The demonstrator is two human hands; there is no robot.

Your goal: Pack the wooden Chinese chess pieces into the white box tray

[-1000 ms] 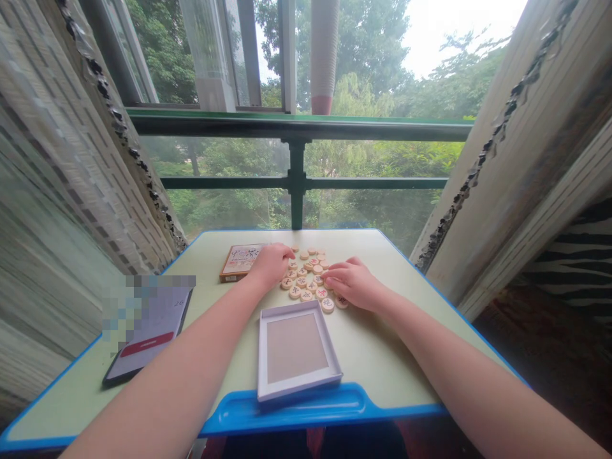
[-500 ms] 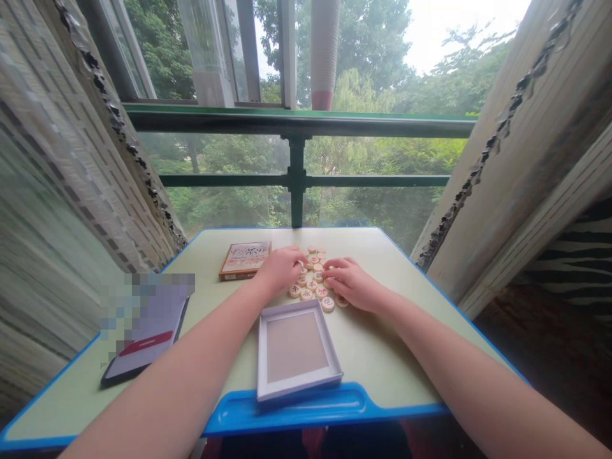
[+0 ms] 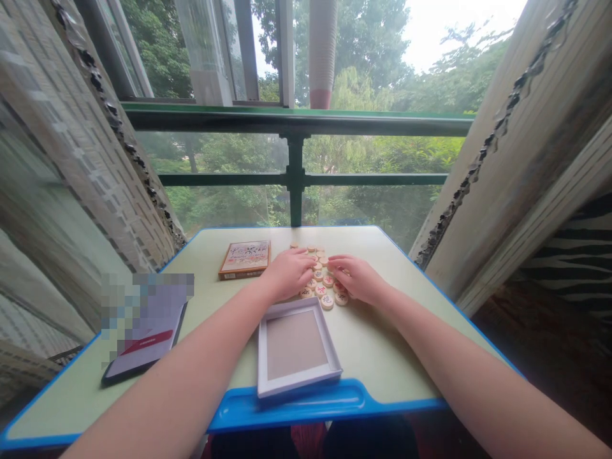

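Round, pale Chinese chess pieces (image 3: 320, 290) with red and dark characters lie in a loose cluster near the table's middle. My left hand (image 3: 289, 274) rests over the left side of this cluster, fingers stretched out, covering some pieces. On the cluster's right, my right hand (image 3: 357, 278) has its fingers extended and touching pieces at its edge. Neither hand lifts a piece. Just in front of the pieces is a shallow white box tray (image 3: 329, 341) with a bare inside. A flat brown-edged box (image 3: 245, 258) with dark writing lies left of my left hand.
A phone (image 3: 148, 344), partly pixelated, lies at the table's left. The pale table (image 3: 392, 357) has a blue edge and a blue pen groove (image 3: 291, 406) in front. Behind it are a green railing (image 3: 295, 172) and windows, with curtains (image 3: 497, 159) on both sides.
My left hand has moved right and a little nearer, covering pieces at the left. My right hand has shifted slightly right, and a piece below it now shows more fully.
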